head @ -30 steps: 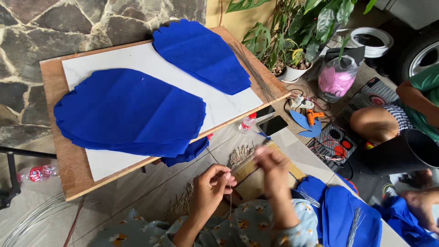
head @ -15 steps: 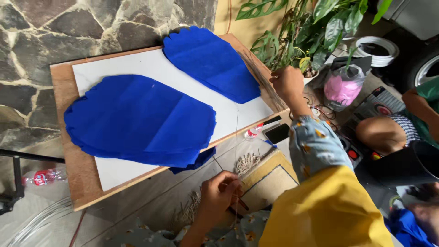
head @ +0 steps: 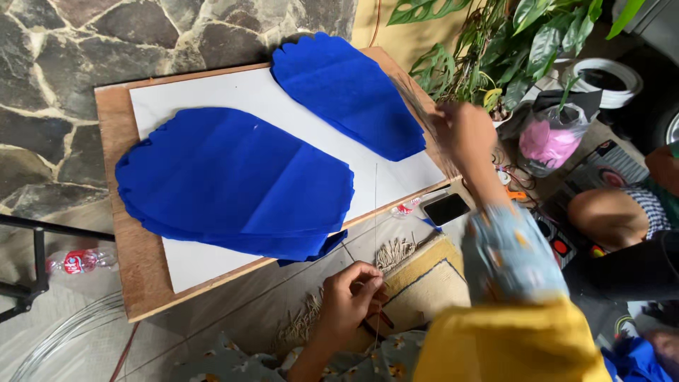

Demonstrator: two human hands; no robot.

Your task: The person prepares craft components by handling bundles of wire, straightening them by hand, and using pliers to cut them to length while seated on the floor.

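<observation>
Right hand raised; thread between fingers.

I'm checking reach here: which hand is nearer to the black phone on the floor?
Right. The right hand is raised above the board's edge, just up from the phone; the left hand is lower down by the rug fringe, farther away.

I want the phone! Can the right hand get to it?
Probably yes. The right hand is raised above the board's corner, and the black phone lies just below it on the floor with nothing covering it.
</observation>
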